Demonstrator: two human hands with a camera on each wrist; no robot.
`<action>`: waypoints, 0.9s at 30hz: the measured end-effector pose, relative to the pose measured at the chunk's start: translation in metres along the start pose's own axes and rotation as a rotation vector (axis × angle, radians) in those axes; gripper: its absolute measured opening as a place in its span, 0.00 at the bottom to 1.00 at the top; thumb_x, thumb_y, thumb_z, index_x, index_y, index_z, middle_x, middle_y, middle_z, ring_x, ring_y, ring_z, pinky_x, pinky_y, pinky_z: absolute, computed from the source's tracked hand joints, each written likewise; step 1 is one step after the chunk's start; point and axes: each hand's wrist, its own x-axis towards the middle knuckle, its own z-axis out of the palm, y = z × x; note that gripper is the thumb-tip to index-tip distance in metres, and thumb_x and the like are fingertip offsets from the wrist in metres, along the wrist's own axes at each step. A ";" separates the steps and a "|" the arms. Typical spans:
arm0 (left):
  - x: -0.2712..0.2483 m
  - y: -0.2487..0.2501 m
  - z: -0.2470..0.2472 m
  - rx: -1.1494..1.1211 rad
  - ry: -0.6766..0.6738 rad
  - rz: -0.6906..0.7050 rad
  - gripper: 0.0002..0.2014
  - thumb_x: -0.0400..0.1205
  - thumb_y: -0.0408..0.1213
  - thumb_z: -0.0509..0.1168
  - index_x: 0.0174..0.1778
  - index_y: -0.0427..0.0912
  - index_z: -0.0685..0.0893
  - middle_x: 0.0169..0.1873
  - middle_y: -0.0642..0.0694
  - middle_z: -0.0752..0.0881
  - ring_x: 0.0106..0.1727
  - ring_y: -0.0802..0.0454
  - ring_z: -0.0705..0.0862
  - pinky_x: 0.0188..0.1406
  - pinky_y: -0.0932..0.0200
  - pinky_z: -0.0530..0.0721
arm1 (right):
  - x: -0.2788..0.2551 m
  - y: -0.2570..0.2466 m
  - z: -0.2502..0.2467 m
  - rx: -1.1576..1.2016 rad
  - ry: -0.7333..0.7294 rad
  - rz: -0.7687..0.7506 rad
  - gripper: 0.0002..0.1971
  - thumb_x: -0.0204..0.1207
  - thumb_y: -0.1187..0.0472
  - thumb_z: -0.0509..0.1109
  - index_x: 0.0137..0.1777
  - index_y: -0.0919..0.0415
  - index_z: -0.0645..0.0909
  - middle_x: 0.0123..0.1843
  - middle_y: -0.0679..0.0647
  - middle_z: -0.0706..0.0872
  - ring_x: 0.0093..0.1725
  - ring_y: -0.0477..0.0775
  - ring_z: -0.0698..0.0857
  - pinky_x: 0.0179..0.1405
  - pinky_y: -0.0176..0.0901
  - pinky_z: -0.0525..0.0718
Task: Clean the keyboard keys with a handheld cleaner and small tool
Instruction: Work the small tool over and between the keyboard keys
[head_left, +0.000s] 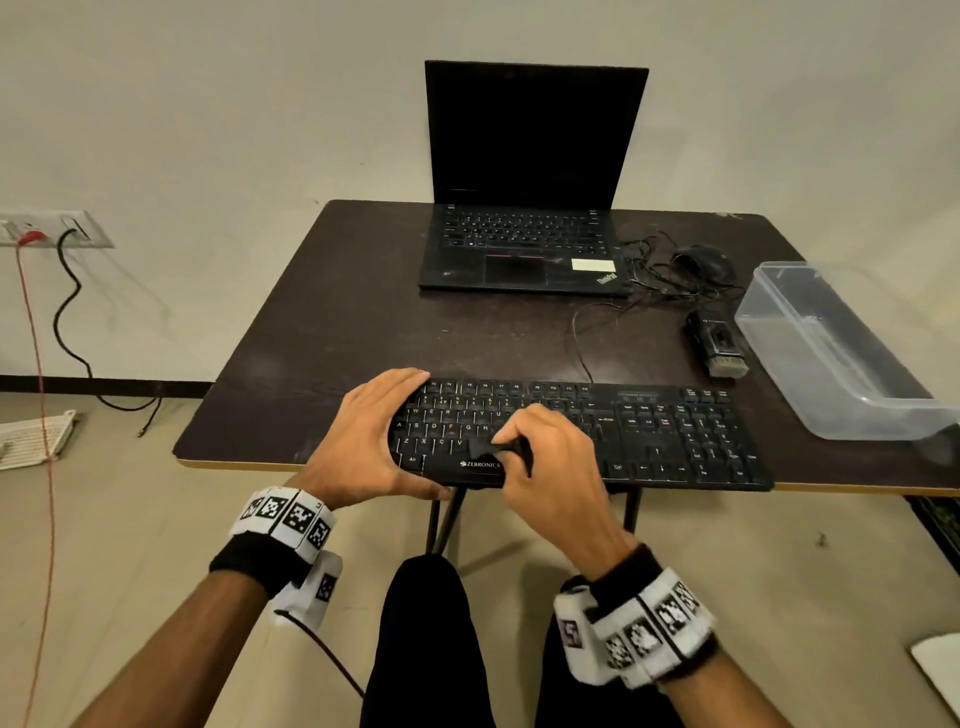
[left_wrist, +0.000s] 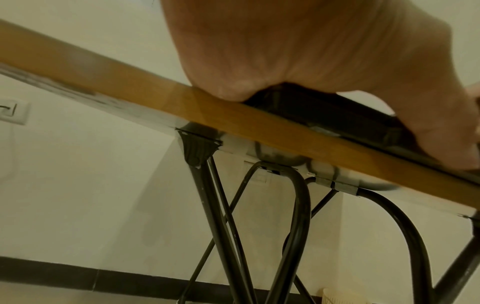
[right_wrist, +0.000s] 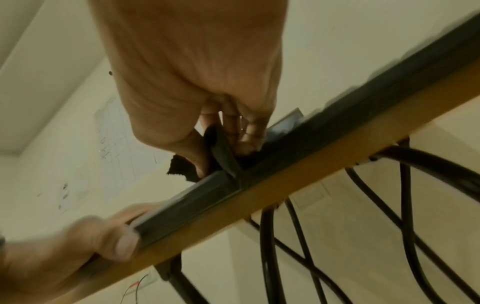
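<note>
Head camera: I saw the left hand (head_left: 363, 431) clasping the left end of the keyboard (head_left: 649, 436), the right hand (head_left: 550, 457) pinching a black cloth (head_left: 485, 446) over its keys, and the handheld cleaner (head_left: 719, 343) lying beyond it. The left wrist camera showed that palm on the keyboard. The right wrist camera showed fingers (right_wrist: 250, 131) curled round the cloth.

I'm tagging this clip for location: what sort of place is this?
Probably a plain room set up as a makeshift computer desk: a dark table by a bare wall, carrying an open laptop, a separate keyboard and a wired mouse.
</note>
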 end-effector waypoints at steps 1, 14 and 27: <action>0.000 0.000 0.000 -0.012 -0.006 -0.002 0.70 0.51 0.73 0.84 0.89 0.54 0.65 0.84 0.65 0.64 0.82 0.82 0.48 0.87 0.59 0.49 | -0.005 0.006 -0.009 -0.019 -0.002 0.027 0.14 0.70 0.73 0.77 0.42 0.53 0.82 0.43 0.42 0.83 0.44 0.47 0.80 0.46 0.31 0.71; 0.002 -0.002 0.001 -0.025 0.016 0.023 0.68 0.49 0.73 0.85 0.86 0.51 0.70 0.82 0.61 0.70 0.86 0.65 0.62 0.90 0.41 0.62 | 0.031 -0.031 0.011 0.016 -0.174 0.006 0.07 0.78 0.67 0.77 0.45 0.54 0.85 0.49 0.51 0.88 0.52 0.55 0.85 0.58 0.50 0.83; 0.000 0.000 0.000 -0.027 0.003 -0.013 0.71 0.48 0.75 0.83 0.88 0.50 0.67 0.82 0.62 0.67 0.85 0.70 0.58 0.91 0.50 0.54 | 0.046 -0.033 0.011 -0.009 -0.189 0.055 0.05 0.82 0.62 0.77 0.46 0.53 0.85 0.49 0.47 0.86 0.49 0.48 0.80 0.53 0.42 0.77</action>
